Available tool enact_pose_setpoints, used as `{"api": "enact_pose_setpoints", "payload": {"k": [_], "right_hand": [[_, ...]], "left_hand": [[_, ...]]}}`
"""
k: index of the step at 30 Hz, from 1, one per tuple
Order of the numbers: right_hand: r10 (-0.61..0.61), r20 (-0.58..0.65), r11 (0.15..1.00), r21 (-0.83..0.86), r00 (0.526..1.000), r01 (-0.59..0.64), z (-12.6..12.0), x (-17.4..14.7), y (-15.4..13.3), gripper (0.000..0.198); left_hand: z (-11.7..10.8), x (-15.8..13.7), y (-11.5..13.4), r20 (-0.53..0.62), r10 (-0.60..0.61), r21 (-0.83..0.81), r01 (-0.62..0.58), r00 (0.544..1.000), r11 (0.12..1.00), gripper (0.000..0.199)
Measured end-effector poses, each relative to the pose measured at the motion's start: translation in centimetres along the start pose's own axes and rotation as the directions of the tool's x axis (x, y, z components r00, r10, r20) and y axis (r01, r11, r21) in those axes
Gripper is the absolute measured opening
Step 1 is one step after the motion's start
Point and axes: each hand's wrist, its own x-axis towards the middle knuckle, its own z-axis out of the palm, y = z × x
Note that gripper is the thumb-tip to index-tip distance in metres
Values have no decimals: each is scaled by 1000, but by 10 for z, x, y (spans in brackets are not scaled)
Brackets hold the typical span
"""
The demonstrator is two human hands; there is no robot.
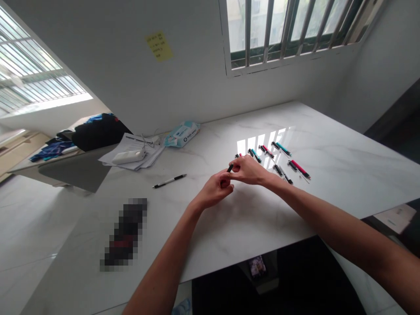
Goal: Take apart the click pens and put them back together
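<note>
Over the table (210,249), the left hand (215,190) and right hand (246,169) meet, both pinching a pen (230,167) whose dark end alone shows between them. It is probably light, stiff and rather slick, slim enough to roll; a fingertip grip along its sides should suit it.

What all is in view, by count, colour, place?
table: one, white, centre
held piece: one, black, between hands
pen parts: several, red, teal, black, table right
pen: one, black and white, table left
wipes pack: one, light blue, far edge
papers: several, white, table left
device: one, white, on papers
note: one, yellow, wall
windows: two, pale, upper left and right
clothes: pile, mostly dark, far left
phone: one, dark, below table edge
pixelated object: one, dark, lower left
left hand: one, bare, at piece
right hand: one, bare, at piece
</note>
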Motion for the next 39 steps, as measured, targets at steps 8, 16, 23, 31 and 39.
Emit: {"api": "enact_pose_setpoints", "payload": {"k": [8,16,23,31,39], "right_hand": [[-82,16,976,202,996,77,4,-4,-4,54],[-138,6,923,363,990,126,1,-2,-1,12],[-129,-40,893,431,991,133,4,0,-2,15],[-132,-59,861,488,990,144,2,1,3,37],[-109,-70,863,488,992,129,3,0,0,34]], "left_hand": [[6,1,-5,-18,-66,-13,66,998,998,30],[0,1,-4,-38,-69,-139,63,997,988,29],[4,2,-9,-45,-80,-150,73,996,986,34],[7,1,-12,-61,-117,-249,99,991,963,39],[11,0,-15,-41,-108,-264,94,993,960,42]]}}
